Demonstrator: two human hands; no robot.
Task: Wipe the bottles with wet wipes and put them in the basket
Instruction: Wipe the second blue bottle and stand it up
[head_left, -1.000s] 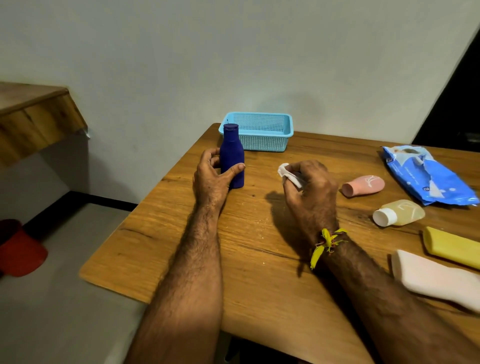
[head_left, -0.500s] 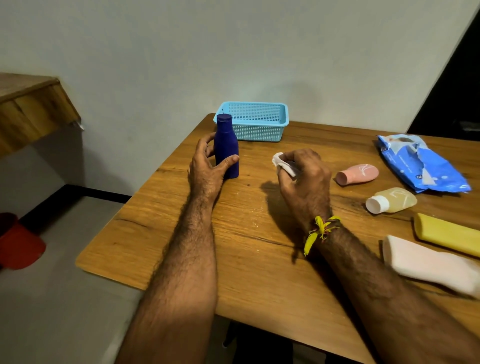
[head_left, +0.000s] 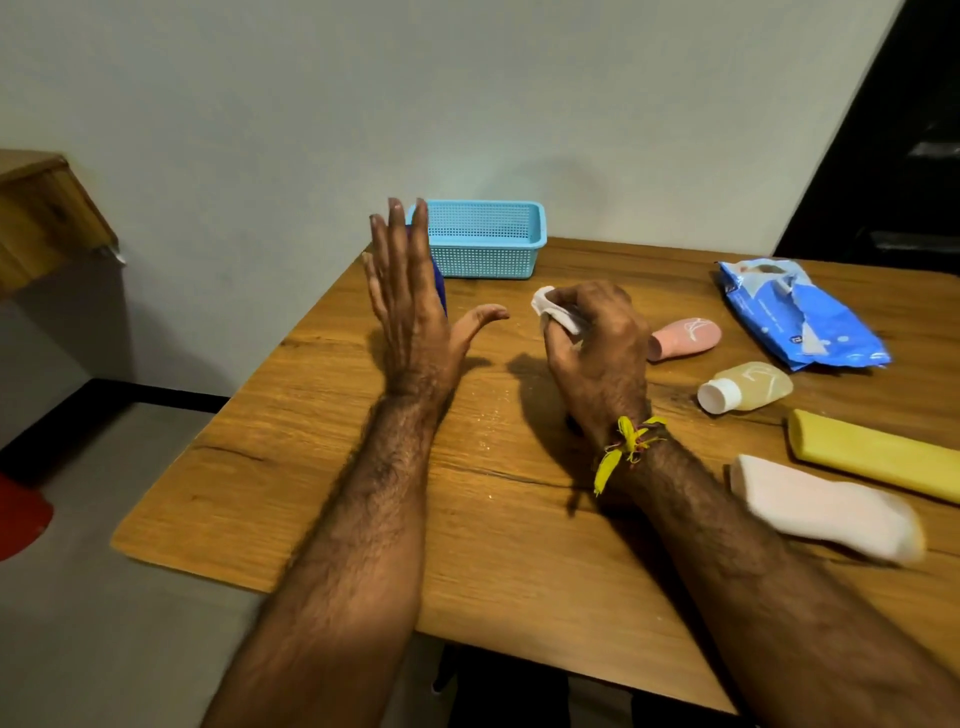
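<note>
Fingers (head_left: 400, 244) of left hand (head_left: 410, 312) spread, right hand (head_left: 597, 343) clutching wipe (head_left: 553, 309); basket (head_left: 483, 239) apparently empty, bottles mostly unwiped.

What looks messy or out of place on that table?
Four bottles lie on their sides: pink, pale yellow, yellow and white, the white one near the table edge. The blue wipes pack looks crumpled. Small specks dot the wood. Nothing seems spilled.

Light-blue mesh basket (head_left: 483, 244), dark-blue bottle (head_left: 440, 291), white wipe (head_left: 553, 309) — pink bottle (head_left: 685, 338), yellow tube (head_left: 872, 454), brown wood-grain table (head_left: 363, 467)
</note>
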